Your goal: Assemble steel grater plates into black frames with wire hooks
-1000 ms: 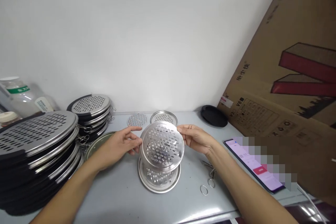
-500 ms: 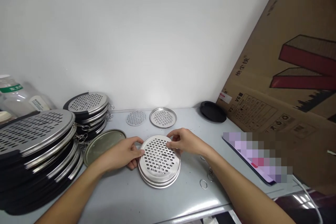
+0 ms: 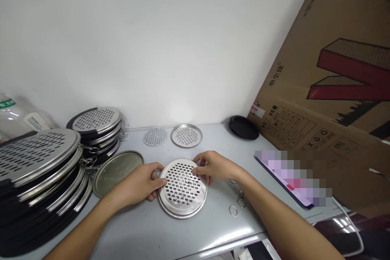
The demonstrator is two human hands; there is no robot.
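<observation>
A round slotted metal lid [image 3: 183, 189] lies low on the grey table in front of me, its shiny rim tilted slightly up to the camera. My left hand [image 3: 149, 183] grips its left edge, thumb on top and fingers curled at the side. On the upper right edge, my right hand [image 3: 210, 165] pinches with the thumb over the slotted face. Just left of my left hand lies an olive-coloured round metal tray [image 3: 114, 170], partly covered by that hand. Several loose metal rings [image 3: 233, 211] rest near my right forearm.
Stacks of slotted round metal cases [image 3: 39, 154] with black edging and small chains stand left. At the back lie a thin slotted disc [image 3: 155, 137], a rimmed slotted lid [image 3: 186, 135] and a black round dish [image 3: 243, 127]. A phone [image 3: 286, 178] and a cardboard box [image 3: 304, 89] are right.
The slotted lid now sits lower and closer over the rim beneath it, with both hands still on its edges. The whole view has shifted slightly.
</observation>
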